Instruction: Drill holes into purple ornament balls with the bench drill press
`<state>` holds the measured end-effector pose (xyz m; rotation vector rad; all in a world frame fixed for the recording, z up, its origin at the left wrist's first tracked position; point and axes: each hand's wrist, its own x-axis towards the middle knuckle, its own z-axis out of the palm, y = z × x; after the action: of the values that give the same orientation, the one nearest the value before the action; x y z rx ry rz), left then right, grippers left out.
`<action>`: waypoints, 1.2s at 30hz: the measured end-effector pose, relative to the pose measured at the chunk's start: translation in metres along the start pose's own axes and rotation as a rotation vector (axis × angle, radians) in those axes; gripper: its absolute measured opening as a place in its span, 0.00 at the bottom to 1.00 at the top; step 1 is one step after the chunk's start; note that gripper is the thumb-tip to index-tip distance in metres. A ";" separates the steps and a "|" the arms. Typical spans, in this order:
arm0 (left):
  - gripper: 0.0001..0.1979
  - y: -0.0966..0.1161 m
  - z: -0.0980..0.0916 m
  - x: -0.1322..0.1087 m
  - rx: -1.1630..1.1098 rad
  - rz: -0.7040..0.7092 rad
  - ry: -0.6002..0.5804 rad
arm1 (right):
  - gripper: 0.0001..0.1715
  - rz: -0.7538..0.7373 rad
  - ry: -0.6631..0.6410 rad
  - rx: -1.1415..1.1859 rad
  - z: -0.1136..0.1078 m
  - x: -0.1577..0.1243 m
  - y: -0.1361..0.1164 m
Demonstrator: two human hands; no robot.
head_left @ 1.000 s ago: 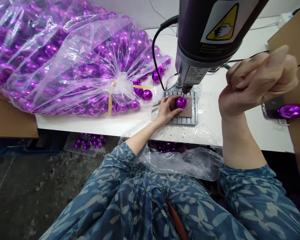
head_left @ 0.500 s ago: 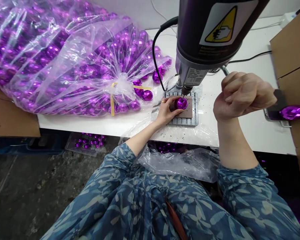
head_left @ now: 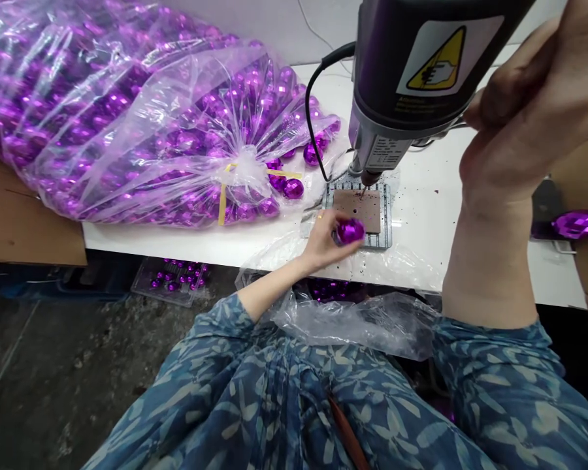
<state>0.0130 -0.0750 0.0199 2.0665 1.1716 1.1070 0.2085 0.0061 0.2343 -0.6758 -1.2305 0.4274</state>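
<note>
The grip of the left hand [head_left: 321,243] pinches a shiny purple faceted bauble [head_left: 349,231], just before a flat brown plate [head_left: 355,209] under a black electric drill head [head_left: 396,72]; the raised right hand [head_left: 524,111] curls closed, nothing visible inside.

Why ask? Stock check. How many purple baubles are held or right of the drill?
2: one bauble in the left hand, one bauble at far right. The right hand may hide others.
</note>
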 end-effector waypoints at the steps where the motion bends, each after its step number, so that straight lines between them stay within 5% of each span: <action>1: 0.28 0.009 -0.006 -0.015 0.022 0.063 -0.121 | 0.46 0.005 0.000 -0.004 -0.002 0.000 0.003; 4: 0.30 0.026 -0.025 -0.054 0.110 0.252 -0.508 | 0.41 0.005 0.013 0.006 -0.006 -0.004 0.007; 6: 0.27 0.025 -0.037 -0.064 0.104 0.298 -0.582 | 0.34 0.011 0.045 0.011 -0.003 -0.006 0.004; 9: 0.17 0.008 -0.057 -0.041 0.112 0.190 -0.299 | 0.29 0.016 0.097 0.001 0.004 -0.007 -0.004; 12: 0.11 -0.019 -0.076 0.013 0.392 -0.032 0.039 | 0.31 0.017 0.107 -0.003 0.009 -0.006 -0.009; 17: 0.18 -0.053 -0.089 0.079 0.703 -0.382 -0.100 | 0.40 -0.017 0.096 -0.007 0.006 -0.005 -0.005; 21: 0.21 -0.053 -0.091 0.078 0.464 -0.290 0.007 | 0.41 -0.038 0.066 -0.023 0.002 -0.005 0.001; 24: 0.23 -0.037 -0.082 0.064 0.066 -0.237 0.109 | 0.40 -0.044 0.063 -0.005 0.001 -0.005 0.003; 28: 0.21 -0.022 -0.047 0.050 -0.368 -0.350 0.041 | 0.39 -0.065 0.039 -0.007 0.000 -0.005 0.004; 32: 0.23 -0.029 -0.013 0.053 -0.385 -0.373 0.075 | 0.40 -0.074 0.018 -0.010 -0.001 -0.005 0.004; 36: 0.23 -0.040 0.002 0.061 -0.308 -0.298 0.033 | 0.39 -0.074 0.022 0.008 -0.002 -0.005 0.006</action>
<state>0.0147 -0.0026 0.0139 1.5895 1.1935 1.1004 0.2095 0.0064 0.2259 -0.6245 -1.2282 0.3618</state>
